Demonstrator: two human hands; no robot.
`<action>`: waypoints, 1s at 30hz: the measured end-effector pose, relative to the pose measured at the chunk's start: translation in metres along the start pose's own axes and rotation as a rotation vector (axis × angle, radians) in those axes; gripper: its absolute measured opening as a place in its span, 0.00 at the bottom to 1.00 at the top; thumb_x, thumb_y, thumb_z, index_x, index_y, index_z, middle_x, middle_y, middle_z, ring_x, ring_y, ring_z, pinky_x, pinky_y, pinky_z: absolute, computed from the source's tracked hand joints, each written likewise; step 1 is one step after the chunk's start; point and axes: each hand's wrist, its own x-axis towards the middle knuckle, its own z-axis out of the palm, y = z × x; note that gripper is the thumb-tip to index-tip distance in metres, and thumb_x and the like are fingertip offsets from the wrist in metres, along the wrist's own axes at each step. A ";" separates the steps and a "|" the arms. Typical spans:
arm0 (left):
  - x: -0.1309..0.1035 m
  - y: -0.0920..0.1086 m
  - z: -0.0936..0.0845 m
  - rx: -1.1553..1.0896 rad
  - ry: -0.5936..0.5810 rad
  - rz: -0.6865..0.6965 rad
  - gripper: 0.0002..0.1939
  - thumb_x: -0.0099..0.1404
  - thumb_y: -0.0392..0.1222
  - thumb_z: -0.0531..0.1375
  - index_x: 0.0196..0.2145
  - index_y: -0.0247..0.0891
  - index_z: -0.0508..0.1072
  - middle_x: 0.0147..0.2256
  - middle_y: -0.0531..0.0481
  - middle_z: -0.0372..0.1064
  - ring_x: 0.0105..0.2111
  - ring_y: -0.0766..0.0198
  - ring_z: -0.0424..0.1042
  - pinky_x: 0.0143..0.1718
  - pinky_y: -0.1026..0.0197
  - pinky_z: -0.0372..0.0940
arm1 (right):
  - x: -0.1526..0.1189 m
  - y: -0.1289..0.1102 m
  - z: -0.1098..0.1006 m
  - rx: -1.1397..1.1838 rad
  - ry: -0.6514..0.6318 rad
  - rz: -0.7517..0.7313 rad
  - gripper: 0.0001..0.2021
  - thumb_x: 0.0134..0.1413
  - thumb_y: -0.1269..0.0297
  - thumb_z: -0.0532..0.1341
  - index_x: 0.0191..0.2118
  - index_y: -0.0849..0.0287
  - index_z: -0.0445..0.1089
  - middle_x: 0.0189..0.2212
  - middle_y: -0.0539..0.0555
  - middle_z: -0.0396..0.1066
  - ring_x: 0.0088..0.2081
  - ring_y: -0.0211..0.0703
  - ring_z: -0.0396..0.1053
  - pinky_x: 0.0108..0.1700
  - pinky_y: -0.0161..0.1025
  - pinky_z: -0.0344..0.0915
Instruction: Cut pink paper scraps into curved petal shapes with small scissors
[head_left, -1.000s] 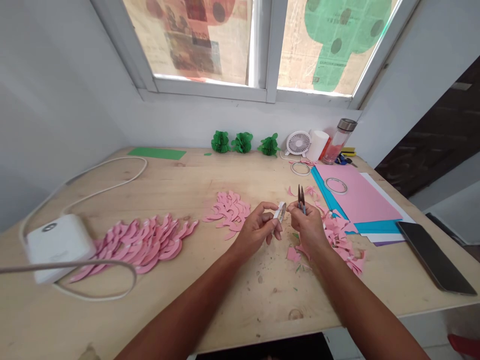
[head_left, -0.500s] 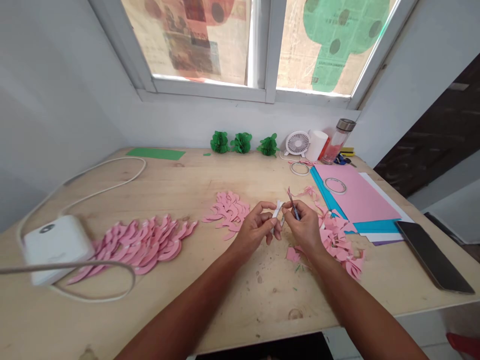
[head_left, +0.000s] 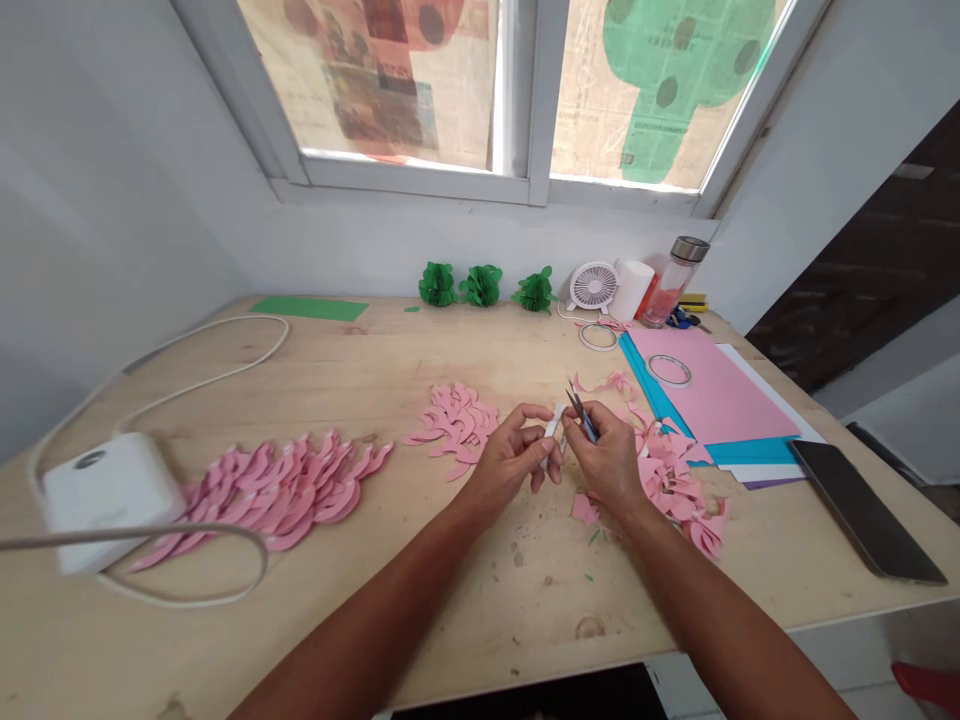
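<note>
Left hand (head_left: 525,452) grips a white tape roll (head_left: 553,426) btwn thumb & bent fingers, index raised near its top; prob. tape, seen almost edge-on. Right hand (head_left: 607,452) is closed round scissors (head_left: 582,414), w/ thumb & index fingertip at the roll's upper right edge; can't tell if they pinch it or just sit beside it. Pos.: roll is held up over the table (head_left: 360,370), btwn the two hands, directly left of the right fingertips. Its long axis runs approx. up-down in view, top leaning a bit right; scissors slant the other way, tips up & left, so both lines converge near the roll's top. Blade gap too small to read. Left hand is nearer, i.e. on it. Small pink cutouts (head_left: 455,420) lie left of the left hand, pink scraps (head_left: 675,475) right of & partly behind the right wrist. Diff. vs. 1 s ago: scissors pointed straight up then, blades parted, right fingertips apart from the roll; now tips lean left & fingertips are in close. Left hand's grip approx. same.
</note>
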 end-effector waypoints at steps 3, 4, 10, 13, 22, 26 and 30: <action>0.000 0.000 0.000 -0.003 -0.008 0.001 0.15 0.59 0.42 0.59 0.41 0.39 0.59 0.24 0.53 0.68 0.20 0.68 0.68 0.16 0.70 0.55 | 0.000 0.000 0.000 -0.030 -0.001 -0.010 0.08 0.50 0.61 0.56 0.29 0.60 0.68 0.16 0.44 0.55 0.19 0.33 0.51 0.22 0.31 0.48; 0.000 0.000 0.000 -0.001 -0.011 0.002 0.15 0.59 0.42 0.59 0.41 0.39 0.59 0.24 0.53 0.68 0.20 0.68 0.68 0.16 0.70 0.55 | -0.001 0.000 0.000 -0.034 -0.003 -0.010 0.08 0.50 0.61 0.56 0.29 0.60 0.68 0.16 0.44 0.55 0.19 0.33 0.51 0.22 0.31 0.48; -0.001 0.001 -0.001 0.015 -0.015 0.005 0.13 0.60 0.41 0.58 0.41 0.39 0.58 0.24 0.53 0.67 0.20 0.68 0.67 0.16 0.70 0.55 | -0.001 0.001 0.001 -0.031 0.004 -0.007 0.09 0.50 0.60 0.56 0.29 0.60 0.68 0.15 0.43 0.54 0.19 0.32 0.50 0.21 0.30 0.48; -0.001 0.001 -0.001 0.011 -0.013 0.005 0.13 0.60 0.41 0.58 0.41 0.39 0.59 0.24 0.54 0.67 0.20 0.68 0.67 0.16 0.70 0.55 | -0.001 0.001 0.001 -0.036 0.006 -0.007 0.09 0.50 0.60 0.56 0.29 0.61 0.68 0.15 0.43 0.54 0.19 0.32 0.51 0.21 0.30 0.48; 0.000 0.000 -0.001 -0.004 -0.016 -0.009 0.15 0.59 0.42 0.59 0.41 0.39 0.59 0.23 0.54 0.67 0.19 0.68 0.67 0.16 0.70 0.54 | 0.001 0.005 0.002 -0.015 -0.023 0.012 0.06 0.47 0.63 0.56 0.29 0.60 0.67 0.16 0.44 0.57 0.19 0.32 0.52 0.22 0.30 0.49; 0.000 -0.001 -0.001 -0.009 -0.014 -0.008 0.14 0.59 0.41 0.59 0.41 0.39 0.59 0.24 0.54 0.67 0.19 0.68 0.67 0.16 0.70 0.54 | 0.001 0.004 0.002 0.061 -0.034 0.053 0.05 0.46 0.64 0.56 0.27 0.60 0.65 0.16 0.43 0.54 0.19 0.32 0.51 0.21 0.30 0.48; 0.000 0.000 -0.001 -0.004 -0.010 -0.005 0.14 0.59 0.41 0.59 0.41 0.39 0.59 0.24 0.54 0.67 0.19 0.68 0.67 0.16 0.70 0.54 | 0.001 0.001 0.002 0.154 -0.049 0.101 0.05 0.45 0.64 0.57 0.27 0.60 0.65 0.17 0.43 0.55 0.19 0.31 0.51 0.21 0.30 0.48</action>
